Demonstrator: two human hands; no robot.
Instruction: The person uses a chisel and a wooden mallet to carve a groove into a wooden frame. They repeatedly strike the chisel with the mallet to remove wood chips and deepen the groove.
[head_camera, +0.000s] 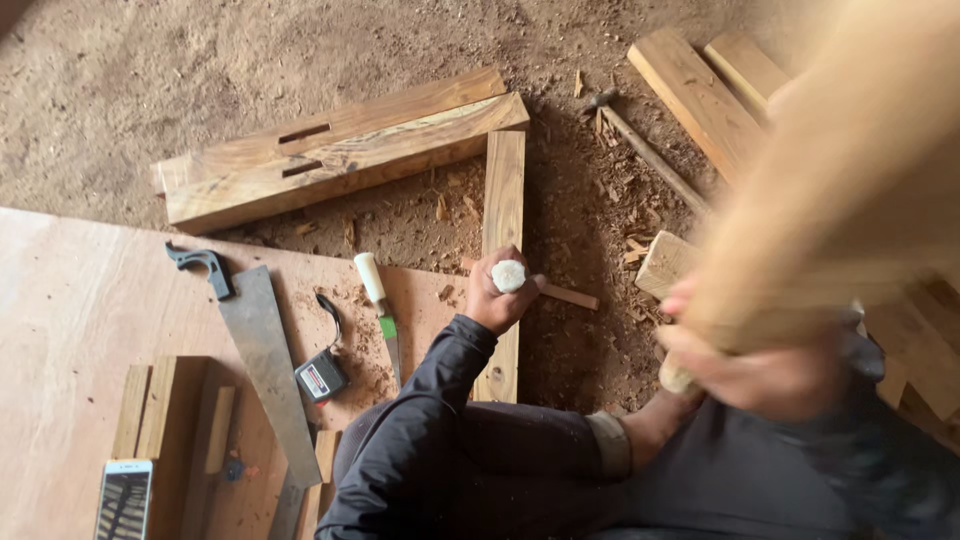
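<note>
Saw (262, 360) left of tape (321, 378) (chisel (380, 310) rt).

Soft, even daylight, faint shadows; right hand (760, 375) and raised wood motion-blurred.

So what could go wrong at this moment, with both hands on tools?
The left hand grips a chisel handle upright on the narrow plank, while the right hand swings a blurred wooden mallet. A glancing blow could hit the left knuckles. The plank looks unclamped, so it might shift under the strike.

A pale-handled chisel (509, 276) stands upright on a narrow wooden plank (503, 200); a blurred wooden mallet (830, 210) (raised) is tilted above.
</note>
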